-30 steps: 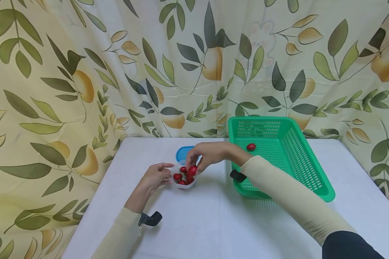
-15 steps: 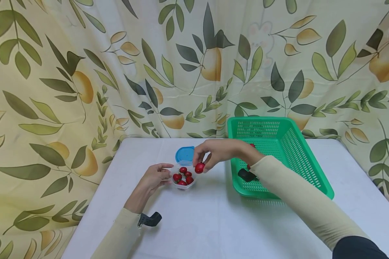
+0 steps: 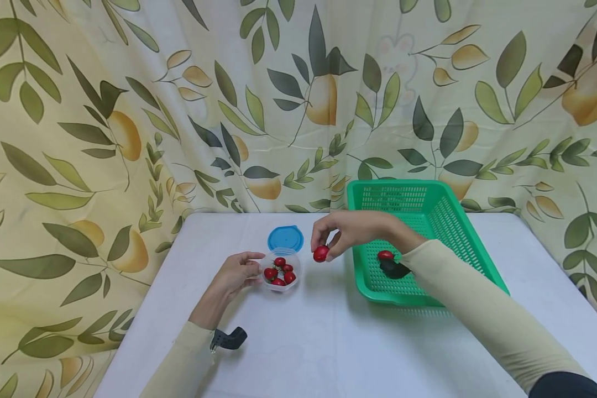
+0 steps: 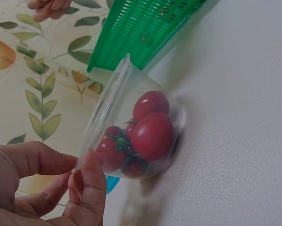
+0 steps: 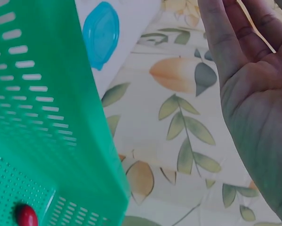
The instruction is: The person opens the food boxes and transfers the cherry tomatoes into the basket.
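My left hand (image 3: 235, 275) pinches the rim of a small clear plastic container (image 4: 124, 87) between thumb and fingers. Inside it lie several red cherry tomatoes (image 4: 152, 136), some with green stems. To its right, my right hand (image 3: 353, 228) holds one cherry tomato (image 3: 320, 254) in its fingertips, above the table between the container and a green basket (image 3: 360, 276). In the right wrist view the palm of this hand shows, while the held tomato is out of sight. A cherry tomato (image 3: 385, 255) lies in the basket, partly covered by the black wrist camera.
Just behind the container lies a blue lid (image 3: 286, 239) on the white-covered table (image 3: 298, 348). The perforated basket stands at the back right, its near side under my right forearm. A leaf-patterned curtain (image 3: 278, 138) hangs behind the table.
My right hand has lifted a cherry tomato out of the container and carried it rightward toward the basket. The blue lid is fully uncovered now. My left hand stays at the container.
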`<state>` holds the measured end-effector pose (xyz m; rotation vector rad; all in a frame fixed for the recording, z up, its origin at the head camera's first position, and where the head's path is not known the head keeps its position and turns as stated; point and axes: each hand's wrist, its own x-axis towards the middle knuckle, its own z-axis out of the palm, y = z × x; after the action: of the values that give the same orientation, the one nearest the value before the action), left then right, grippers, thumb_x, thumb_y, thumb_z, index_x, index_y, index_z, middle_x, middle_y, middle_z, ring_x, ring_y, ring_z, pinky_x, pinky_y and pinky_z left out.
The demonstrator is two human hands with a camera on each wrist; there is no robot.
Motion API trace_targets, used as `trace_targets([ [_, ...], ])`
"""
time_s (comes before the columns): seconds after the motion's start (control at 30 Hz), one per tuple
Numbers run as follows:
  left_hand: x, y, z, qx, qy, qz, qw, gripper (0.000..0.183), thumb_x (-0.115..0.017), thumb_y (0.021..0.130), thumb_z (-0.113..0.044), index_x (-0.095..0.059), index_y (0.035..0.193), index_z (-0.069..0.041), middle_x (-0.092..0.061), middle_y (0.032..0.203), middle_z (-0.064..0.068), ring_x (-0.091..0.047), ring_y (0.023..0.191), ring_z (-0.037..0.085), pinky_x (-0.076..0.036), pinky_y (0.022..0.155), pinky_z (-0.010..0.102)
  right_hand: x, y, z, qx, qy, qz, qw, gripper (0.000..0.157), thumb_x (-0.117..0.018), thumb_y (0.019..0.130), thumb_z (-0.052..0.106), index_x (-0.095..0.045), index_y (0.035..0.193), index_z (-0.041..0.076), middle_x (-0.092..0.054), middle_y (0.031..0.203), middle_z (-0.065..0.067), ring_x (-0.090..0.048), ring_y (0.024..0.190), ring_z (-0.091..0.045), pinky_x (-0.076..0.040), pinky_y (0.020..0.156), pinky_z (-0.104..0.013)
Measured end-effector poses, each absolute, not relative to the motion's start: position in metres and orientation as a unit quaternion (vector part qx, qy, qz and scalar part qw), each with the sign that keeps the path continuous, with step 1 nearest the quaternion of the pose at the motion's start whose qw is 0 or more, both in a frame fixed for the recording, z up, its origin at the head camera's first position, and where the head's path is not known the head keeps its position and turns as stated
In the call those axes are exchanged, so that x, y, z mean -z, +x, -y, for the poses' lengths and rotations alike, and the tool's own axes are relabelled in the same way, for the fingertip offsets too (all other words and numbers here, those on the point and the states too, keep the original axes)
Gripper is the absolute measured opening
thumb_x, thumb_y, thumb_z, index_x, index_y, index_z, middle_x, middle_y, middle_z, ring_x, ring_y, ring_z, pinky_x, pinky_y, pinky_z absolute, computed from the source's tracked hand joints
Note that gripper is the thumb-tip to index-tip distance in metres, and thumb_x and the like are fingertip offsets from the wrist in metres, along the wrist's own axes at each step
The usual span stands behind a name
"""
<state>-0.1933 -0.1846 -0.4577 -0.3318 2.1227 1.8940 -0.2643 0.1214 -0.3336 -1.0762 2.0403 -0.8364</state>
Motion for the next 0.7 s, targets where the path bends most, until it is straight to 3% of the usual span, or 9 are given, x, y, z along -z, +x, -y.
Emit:
trace_targets([
  [0.33,0.458,-0.194,0.184,-0.656,-0.112,-0.733,0.139,0.038,-0.060,0.095,0.004,-0.063,0.132,-0.001,-0.054,0.107,0.018,-0.059,0.086,0.022,-0.061,0.073,0.027,0.332,-0.264,-0.144,0.329,-0.393,-0.794,0.327,0.033,-0.083,0.084,0.015,-0.071,0.115,0.016,-0.069,0.115,0.000,-0.064,0.110,-0.023,-0.059,0.090,-0.036],
  [0.7,0.461,-0.194,0.186,-0.654,-0.101,-0.738,0.132,0.039,-0.059,0.094,0.004,-0.062,0.133,0.001,-0.056,0.101,0.013,-0.059,0.084,0.020,-0.060,0.075,0.029,0.336,-0.269,-0.170,0.342,-0.369,-0.807,0.308,0.034,-0.082,0.085,0.016,-0.070,0.117,0.014,-0.068,0.116,-0.003,-0.061,0.113,-0.026,-0.059,0.092,-0.036],
])
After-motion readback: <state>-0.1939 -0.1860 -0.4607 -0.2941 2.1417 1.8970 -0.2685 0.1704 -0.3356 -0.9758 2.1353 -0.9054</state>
